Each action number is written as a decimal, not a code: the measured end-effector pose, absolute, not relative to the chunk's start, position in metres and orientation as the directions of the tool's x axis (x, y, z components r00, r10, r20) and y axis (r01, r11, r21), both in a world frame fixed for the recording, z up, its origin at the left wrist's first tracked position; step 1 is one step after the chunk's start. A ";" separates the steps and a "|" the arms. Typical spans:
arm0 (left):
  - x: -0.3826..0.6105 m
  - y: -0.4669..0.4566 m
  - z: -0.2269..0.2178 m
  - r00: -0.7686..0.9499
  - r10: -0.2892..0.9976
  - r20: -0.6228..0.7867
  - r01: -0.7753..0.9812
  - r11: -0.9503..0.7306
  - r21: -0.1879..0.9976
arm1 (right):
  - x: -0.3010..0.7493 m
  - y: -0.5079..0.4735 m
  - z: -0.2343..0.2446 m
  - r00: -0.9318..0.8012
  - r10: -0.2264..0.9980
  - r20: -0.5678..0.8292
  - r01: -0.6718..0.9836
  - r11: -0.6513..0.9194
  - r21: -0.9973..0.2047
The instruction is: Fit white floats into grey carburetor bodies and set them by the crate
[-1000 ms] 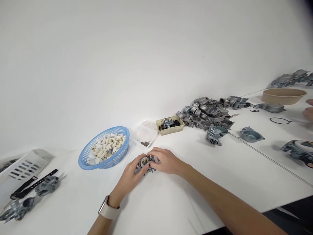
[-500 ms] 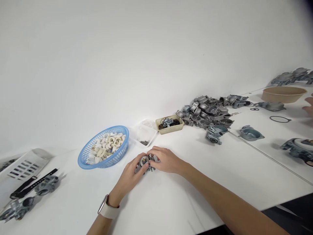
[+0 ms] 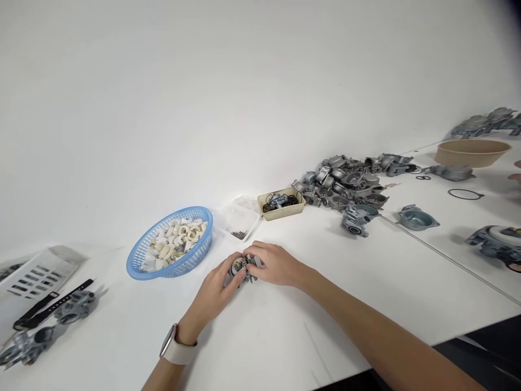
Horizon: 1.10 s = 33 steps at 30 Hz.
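Observation:
Both my hands meet on a small grey metal carburetor body (image 3: pixel 241 268) that rests on the white table (image 3: pixel 285 326). My left hand (image 3: pixel 215 290), with a white watch on its wrist, grips the part from the left side. My right hand (image 3: pixel 272 265) closes over its right side, fingertips pinching at the round opening on top. Much of the part is hidden by my fingers.
A blue basket (image 3: pixel 171 248) of white rings, a clear tray (image 3: pixel 241 221) of tiny dark parts and a beige tray (image 3: pixel 283 203) stand behind my hands. A heap of grey castings (image 3: pixel 345 184) lies right of them. More castings (image 3: pixel 49 326) lie far left. Another person's fingers (image 3: pixel 516 171) show at the right edge by a brown bowl (image 3: pixel 472 152).
My hands stay on the metal part with only slight finger shifts. The view has tilted a little, and the other person's hand at the right edge has drawn back.

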<state>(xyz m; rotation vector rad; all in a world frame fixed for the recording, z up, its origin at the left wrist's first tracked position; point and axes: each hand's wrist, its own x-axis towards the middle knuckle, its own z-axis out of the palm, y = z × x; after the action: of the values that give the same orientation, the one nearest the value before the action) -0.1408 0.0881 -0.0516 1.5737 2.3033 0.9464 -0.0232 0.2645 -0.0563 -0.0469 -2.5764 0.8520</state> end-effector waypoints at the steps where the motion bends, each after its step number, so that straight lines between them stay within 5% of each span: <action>1: -0.141 0.088 -0.052 -0.413 0.891 0.188 0.765 0.227 0.603 | -0.024 0.265 -0.057 -0.908 0.162 0.385 -0.101 0.809 -0.579; 33: -0.148 0.091 -0.056 -0.389 0.898 0.203 0.769 0.195 0.609 | -0.034 0.271 -0.067 -0.896 0.233 0.378 -0.170 0.607 -0.776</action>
<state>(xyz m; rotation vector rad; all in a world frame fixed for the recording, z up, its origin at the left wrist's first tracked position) -0.1475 0.0906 -0.0556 1.6082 2.2680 0.9662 -0.0341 0.2709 -0.0668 -0.0501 -2.3890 1.2198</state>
